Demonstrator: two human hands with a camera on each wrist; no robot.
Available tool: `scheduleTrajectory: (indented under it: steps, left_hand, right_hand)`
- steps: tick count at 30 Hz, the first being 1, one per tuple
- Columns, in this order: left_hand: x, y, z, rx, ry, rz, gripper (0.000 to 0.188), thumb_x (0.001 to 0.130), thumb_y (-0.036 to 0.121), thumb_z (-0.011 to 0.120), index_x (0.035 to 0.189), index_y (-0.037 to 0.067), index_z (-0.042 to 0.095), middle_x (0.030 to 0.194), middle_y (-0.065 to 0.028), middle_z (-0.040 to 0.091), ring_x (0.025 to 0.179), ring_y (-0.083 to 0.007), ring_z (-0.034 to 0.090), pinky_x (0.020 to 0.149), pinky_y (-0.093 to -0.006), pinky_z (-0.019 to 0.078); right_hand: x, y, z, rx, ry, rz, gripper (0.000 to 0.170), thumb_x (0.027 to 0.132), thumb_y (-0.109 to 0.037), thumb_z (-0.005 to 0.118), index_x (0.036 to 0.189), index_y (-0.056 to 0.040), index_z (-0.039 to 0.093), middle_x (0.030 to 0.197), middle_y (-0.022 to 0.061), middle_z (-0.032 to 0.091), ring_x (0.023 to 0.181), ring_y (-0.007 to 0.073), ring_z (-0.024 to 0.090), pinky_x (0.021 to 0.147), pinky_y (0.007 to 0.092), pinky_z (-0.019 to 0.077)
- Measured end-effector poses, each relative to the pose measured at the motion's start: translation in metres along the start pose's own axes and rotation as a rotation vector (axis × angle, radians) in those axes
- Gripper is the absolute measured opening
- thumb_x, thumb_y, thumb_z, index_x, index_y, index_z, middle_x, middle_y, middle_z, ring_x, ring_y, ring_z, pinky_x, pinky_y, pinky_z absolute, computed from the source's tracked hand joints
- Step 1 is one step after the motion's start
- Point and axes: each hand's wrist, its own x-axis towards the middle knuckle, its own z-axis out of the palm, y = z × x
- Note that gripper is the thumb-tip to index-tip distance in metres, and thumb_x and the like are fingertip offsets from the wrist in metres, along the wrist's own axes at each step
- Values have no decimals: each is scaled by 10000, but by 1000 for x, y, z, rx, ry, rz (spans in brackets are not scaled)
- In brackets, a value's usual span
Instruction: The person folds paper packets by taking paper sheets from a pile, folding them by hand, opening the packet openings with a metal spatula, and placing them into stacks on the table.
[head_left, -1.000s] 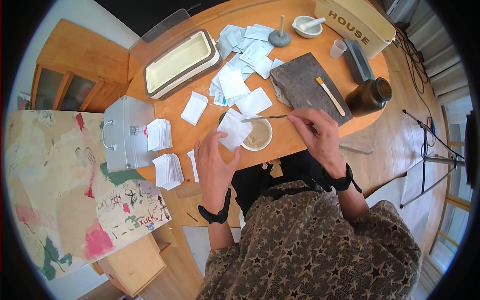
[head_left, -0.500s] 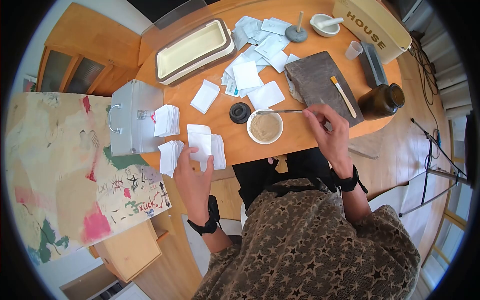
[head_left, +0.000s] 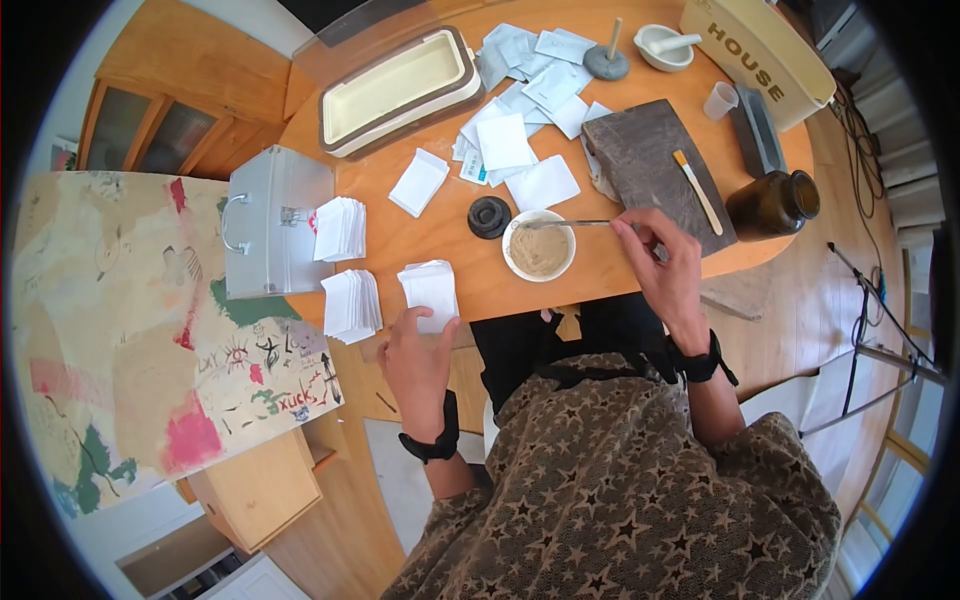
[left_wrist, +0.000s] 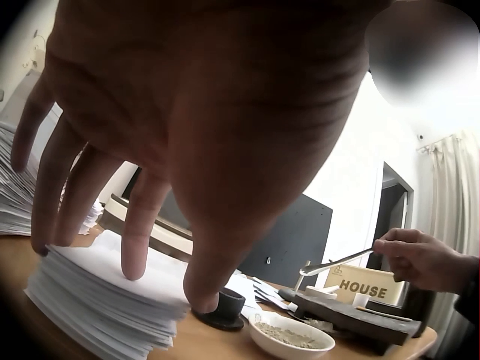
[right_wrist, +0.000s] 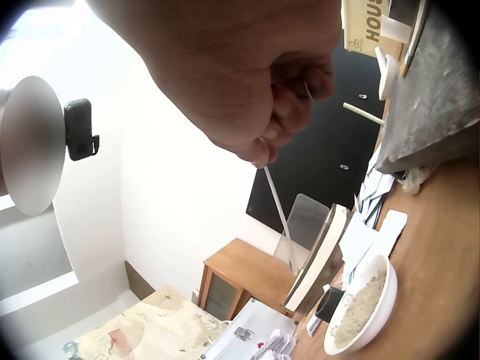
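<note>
My left hand (head_left: 417,365) is over a stack of white paper packets (head_left: 428,285) at the table's front edge. In the left wrist view its extended fingers touch the top of the stack (left_wrist: 97,300), with the thumb down at one corner. Between thumb and fingertips, my right hand (head_left: 665,265) pinches a thin metal spatula (head_left: 580,222). The spatula's far end is above a white bowl (head_left: 511,262) of beige powder (head_left: 540,254). A round black piece (head_left: 489,217) sits just left of the bowl.
Two more packet stacks (head_left: 340,230) stand beside a silver case (head_left: 275,225) at left. Behind the bowl lie a single white packet (head_left: 418,182) and a pile of sachets (head_left: 550,85). At right are a dark slab (head_left: 640,150) with a brush (head_left: 697,190) and a brown jar (head_left: 770,207).
My left hand has carried a white packet from beside the bowl leftward and down onto the front stack, where it now lies in line. The right hand keeps the spatula over the bowl.
</note>
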Motion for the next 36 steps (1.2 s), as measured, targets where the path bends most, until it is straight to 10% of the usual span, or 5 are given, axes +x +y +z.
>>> scheduleTrajectory:
  steps: [17,36]
  left_hand:
    - [-14,-2,52,39,135,8,517,932,316,737,1252,-15,501,1287,-187,607,1331,-401,519,1155,-571,302]
    - [-6,-3,53,-45,120,-110,532,851,357,812,1182,106,479,1449,-217,514,1351,-373,490,1168,-571,273]
  right_hand:
    - [-3,2,5,-10,-50,11,105,912,-132,773,956,-58,713,589,39,491,545,149,427,510,313,361]
    - [-5,0,-1,-6,-62,8,90,926,-128,758,952,-58,709,589,37,489,547,136,433,510,304,361]
